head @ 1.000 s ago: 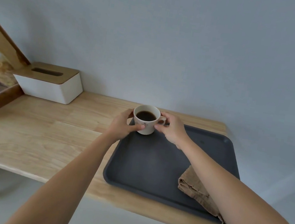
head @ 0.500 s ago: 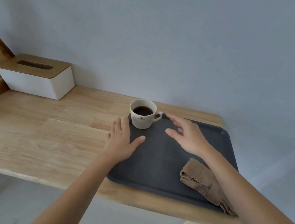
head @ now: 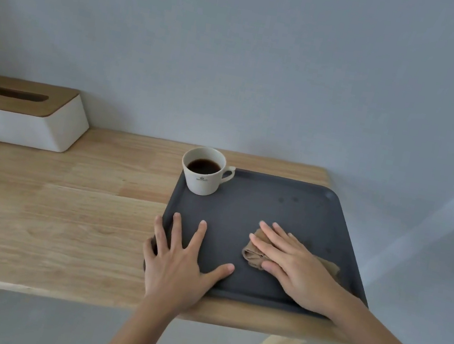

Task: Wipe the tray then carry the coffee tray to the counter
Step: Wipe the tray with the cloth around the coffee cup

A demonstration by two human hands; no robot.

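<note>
Cup (head: 204,171) of coffee stands in the tray's (head: 247,205) far-left corner, likely so the middle lies free for wiping; tray sits on the table (head: 64,204), right of the tissue box (head: 22,113); left hand (head: 174,262) lies flat, fingers spread, gripping nothing, across the tray's near-left rim, apparently to hold it steady; right hand (head: 291,263) presses open-palmed on the cloth (head: 253,256), pinning it without closing round it, at the tray's near-right; small spots show near the far-right corner, so wiping seems barely begun.
</note>
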